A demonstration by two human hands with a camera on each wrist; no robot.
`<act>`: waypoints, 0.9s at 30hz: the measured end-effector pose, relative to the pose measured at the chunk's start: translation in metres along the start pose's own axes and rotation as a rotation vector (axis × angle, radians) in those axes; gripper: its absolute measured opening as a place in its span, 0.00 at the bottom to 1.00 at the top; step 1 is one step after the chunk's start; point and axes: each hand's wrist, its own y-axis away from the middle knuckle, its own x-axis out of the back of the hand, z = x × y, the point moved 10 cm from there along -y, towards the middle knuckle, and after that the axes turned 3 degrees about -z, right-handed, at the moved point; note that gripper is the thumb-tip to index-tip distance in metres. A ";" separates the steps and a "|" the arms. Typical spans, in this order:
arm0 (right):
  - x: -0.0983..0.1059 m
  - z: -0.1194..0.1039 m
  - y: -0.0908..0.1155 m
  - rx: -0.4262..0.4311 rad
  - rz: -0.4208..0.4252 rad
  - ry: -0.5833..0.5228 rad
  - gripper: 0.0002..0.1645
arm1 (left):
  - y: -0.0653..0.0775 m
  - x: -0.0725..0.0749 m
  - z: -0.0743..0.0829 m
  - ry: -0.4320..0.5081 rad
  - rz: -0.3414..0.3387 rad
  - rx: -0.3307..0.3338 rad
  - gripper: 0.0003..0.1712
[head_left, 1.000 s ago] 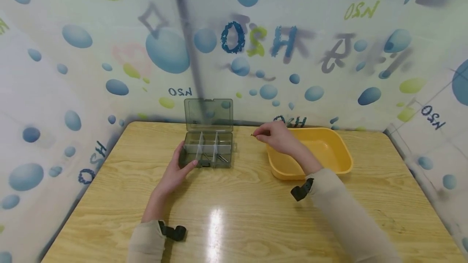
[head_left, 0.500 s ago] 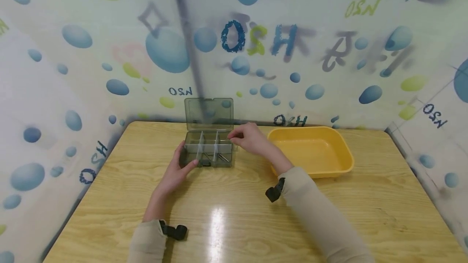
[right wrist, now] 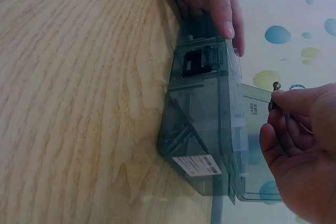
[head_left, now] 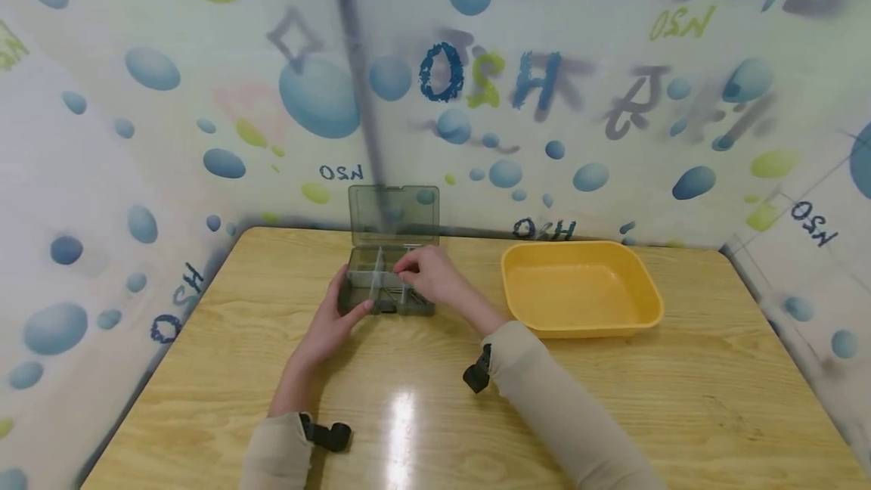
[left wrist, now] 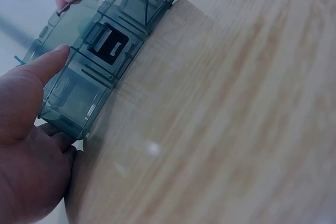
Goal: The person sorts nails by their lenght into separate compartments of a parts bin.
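Note:
A translucent grey compartment box [head_left: 359, 295] stands on the table with its lid [head_left: 395, 214] raised against the wall. My left hand [head_left: 323, 333] grips its left side, thumb over the front edge and fingers along the side wall. Above the box, my right hand [head_left: 435, 278] pinches a small brass-coloured screw [right wrist: 275, 96] between thumb and fingertips; it is largely hidden by the fingers. Several thin metal screws [head_left: 416, 296] lie in the front compartments. In the right wrist view, a white label [right wrist: 198, 165] shows on the box's side.
A yellow plastic tub [head_left: 649, 317] stands on the wooden table [head_left: 435, 414], to the right of the box. A wall [head_left: 599, 119] printed with blue and green drops rises directly behind the table.
My right hand has moved left from beside the yellow tub to above the box, carrying the screw. My left hand has stayed on the box. The head view has shifted slightly.

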 end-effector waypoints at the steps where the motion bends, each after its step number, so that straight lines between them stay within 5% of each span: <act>1: -0.001 -0.001 -0.001 -0.002 0.001 0.002 0.11 | 0.000 0.000 0.000 0.000 0.001 -0.001 0.51; 14: -0.010 0.002 -0.005 -0.025 0.022 -0.043 0.12 | 0.000 -0.001 0.001 0.003 -0.012 0.016 0.51; 27: 0.017 0.015 0.003 -0.006 0.155 -0.055 0.11 | -0.002 -0.003 -0.001 0.004 -0.005 0.020 0.54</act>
